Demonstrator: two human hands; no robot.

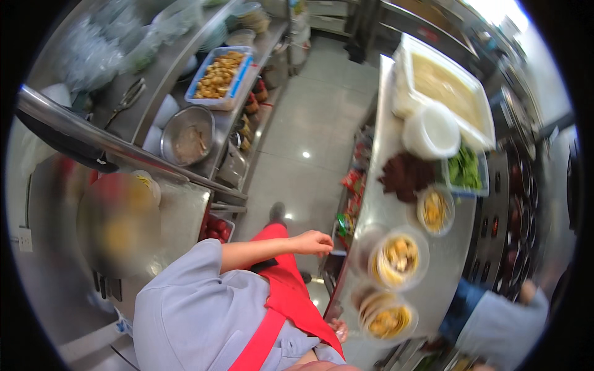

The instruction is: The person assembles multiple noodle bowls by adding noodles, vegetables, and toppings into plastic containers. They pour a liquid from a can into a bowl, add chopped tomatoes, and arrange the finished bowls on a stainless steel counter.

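Note:
My left hand (314, 243) hangs over the aisle in front of my red apron, its fingers loosely curled with nothing visible in them. Lower down, beside the edge of the right-hand counter, my right hand (339, 329) shows only in part. Its fingers look curled, and whatever they hold is too small to make out. Closest to both hands on that steel counter (439, 263) are a round clear tub of yellow and pale brown pieces (399, 256) and a similar tub (388, 320) below it. A smaller tub of yellow pieces (435, 211) stands farther along.
Beyond the tubs are a dark brown heap (405, 176), green leaves (464, 168), a white bucket (431, 130) and a big white bin (482, 117). Left shelves hold a box of browned cubes (219, 74) and a metal bowl (188, 136). Another person (501, 321) works at lower right.

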